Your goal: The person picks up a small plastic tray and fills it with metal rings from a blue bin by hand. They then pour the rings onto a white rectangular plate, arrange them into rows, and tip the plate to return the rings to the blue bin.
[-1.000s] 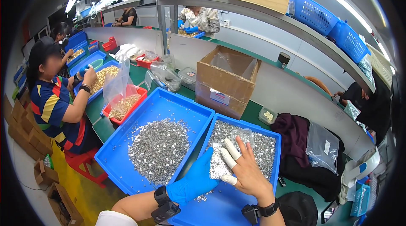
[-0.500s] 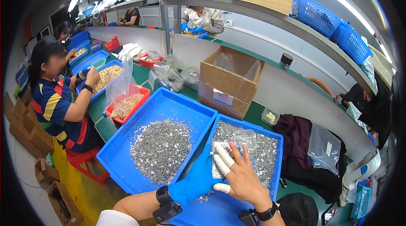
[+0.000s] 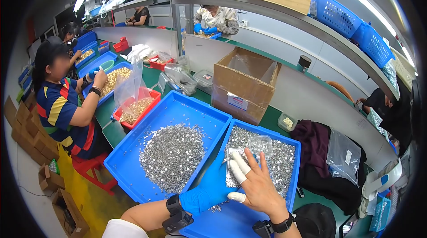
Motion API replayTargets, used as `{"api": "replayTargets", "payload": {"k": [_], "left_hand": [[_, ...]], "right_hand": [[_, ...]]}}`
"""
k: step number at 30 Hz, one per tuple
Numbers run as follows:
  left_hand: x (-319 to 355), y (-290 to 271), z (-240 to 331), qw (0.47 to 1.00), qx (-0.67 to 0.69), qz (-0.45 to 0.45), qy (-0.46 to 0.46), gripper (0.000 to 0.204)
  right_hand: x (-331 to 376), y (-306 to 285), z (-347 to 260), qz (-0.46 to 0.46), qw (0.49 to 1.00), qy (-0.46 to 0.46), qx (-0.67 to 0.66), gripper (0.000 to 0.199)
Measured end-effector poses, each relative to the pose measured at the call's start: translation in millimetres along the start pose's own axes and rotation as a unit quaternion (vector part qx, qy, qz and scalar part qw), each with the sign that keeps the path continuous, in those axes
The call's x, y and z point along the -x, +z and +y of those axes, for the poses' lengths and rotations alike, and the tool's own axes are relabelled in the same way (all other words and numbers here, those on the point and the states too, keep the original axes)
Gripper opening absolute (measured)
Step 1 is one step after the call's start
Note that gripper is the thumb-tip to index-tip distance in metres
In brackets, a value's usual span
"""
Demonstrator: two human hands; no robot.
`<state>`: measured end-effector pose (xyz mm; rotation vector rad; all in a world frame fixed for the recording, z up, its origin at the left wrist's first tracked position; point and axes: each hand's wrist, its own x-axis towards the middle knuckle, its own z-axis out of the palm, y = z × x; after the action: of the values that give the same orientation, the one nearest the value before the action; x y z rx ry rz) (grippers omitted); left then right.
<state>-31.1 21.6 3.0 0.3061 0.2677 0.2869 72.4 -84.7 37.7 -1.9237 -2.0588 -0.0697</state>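
My left hand [image 3: 205, 190], in a blue glove, grips a shallow clear plastic tray [image 3: 232, 154] by its side; small metal pieces show in it. Over that tray my right hand [image 3: 263, 190] is spread palm down, with white finger cots on its thumb and two fingers. Its fingers partly hide the tray, and whether they touch the pieces I cannot tell. Beneath both hands stands a blue bin [image 3: 291, 189] with small silver ring-shaped metal parts [image 3: 281, 167]. A clear plastic box [image 3: 260, 143] lies on these parts, just beyond my right fingertips.
To the left, a larger blue bin [image 3: 175, 101] holds a heap of silver parts [image 3: 171, 158]. Behind are a cardboard box [image 3: 242, 87] and a red bin [image 3: 156, 98] of gold-coloured parts. Dark cloth [image 3: 313, 149] lies at right. A co-worker [image 3: 62, 100] sits at left; a shelf [image 3: 284, 13] crosses above.
The view has shifted slightly, moving the scene a little rightward in the picture. My left hand keeps hold of the clear tray, and my right hand stays spread over it.
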Motion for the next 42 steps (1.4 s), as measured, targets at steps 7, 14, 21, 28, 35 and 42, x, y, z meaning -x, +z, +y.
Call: {"api": "replayTargets", "payload": {"k": [7, 14, 21, 28, 35, 42], "left_hand": [[-3, -4, -1, 0.999, 0.028, -0.033, -0.023, 0.048], [-8, -3, -10, 0.996, 0.023, -0.062, -0.064, 0.052], [0, -2, -10, 0.999, -0.025, -0.03, -0.024, 0.042], [-7, -13, -11, 0.984, 0.13, -0.1, -0.069, 0.041], [-2, -1, -6, 0.997, -0.037, -0.058, -0.018, 0.044], [-6, -4, -3, 0.999, 0.023, -0.032, -0.021, 0.047]], "right_hand": [[0, 1, -3, 0.005, 0.999, 0.041, 0.022, 0.072], [4, -1, 1, 0.008, 0.998, 0.062, 0.021, 0.072], [-3, 8, 1, 0.031, 0.998, 0.059, 0.021, 0.067], [1, 3, 2, 0.0, 0.996, 0.06, 0.061, 0.067], [11, 3, 24, 0.081, 0.99, 0.104, -0.044, 0.065], [12, 2, 27, 0.048, 0.99, 0.122, -0.053, 0.066]]}}
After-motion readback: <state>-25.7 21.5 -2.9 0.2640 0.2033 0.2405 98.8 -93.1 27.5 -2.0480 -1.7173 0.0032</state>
